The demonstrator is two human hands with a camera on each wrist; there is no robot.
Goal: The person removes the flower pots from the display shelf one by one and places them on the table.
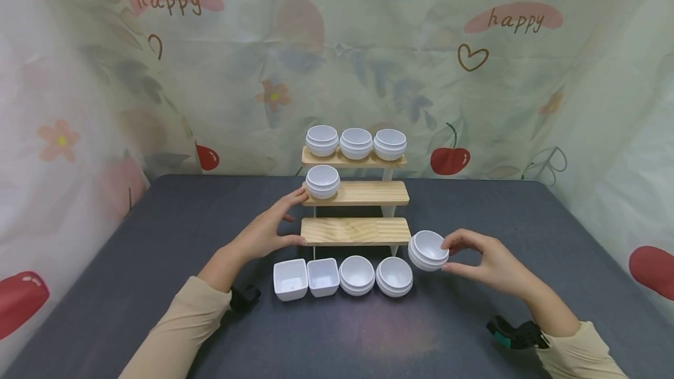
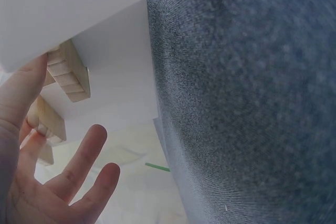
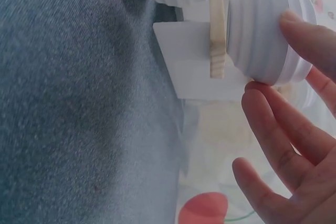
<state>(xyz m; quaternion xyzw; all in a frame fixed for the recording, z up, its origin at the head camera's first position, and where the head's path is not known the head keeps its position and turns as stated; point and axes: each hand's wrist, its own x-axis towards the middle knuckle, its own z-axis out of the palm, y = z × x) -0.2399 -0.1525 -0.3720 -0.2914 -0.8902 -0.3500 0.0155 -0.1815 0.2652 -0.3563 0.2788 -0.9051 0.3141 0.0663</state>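
My right hand (image 1: 481, 259) pinches a white round ridged bowl (image 1: 428, 250) between thumb and fingers, beside the right end of the bottom shelf (image 1: 355, 231). In the right wrist view the bowl (image 3: 265, 32) is tipped on its side relative to the picture, close to the wooden shelf end (image 3: 217, 30). On the other side, my left hand (image 1: 265, 230) touches the left ends of the wooden tiered stand. Its thumb (image 2: 23, 90) is at one shelf end, and a finger reaches the middle shelf (image 1: 374, 193); other fingers extend loosely.
Three round bowls (image 1: 356, 144) stand on the top shelf (image 1: 347, 161). One round bowl (image 1: 323, 182) sits at the middle shelf's left end. Before the stand are two square bowls (image 1: 291, 279) and two round bowls (image 1: 394, 276), on a dark cloth-covered table (image 1: 337, 338). A printed curtain (image 1: 337, 69) hangs behind.
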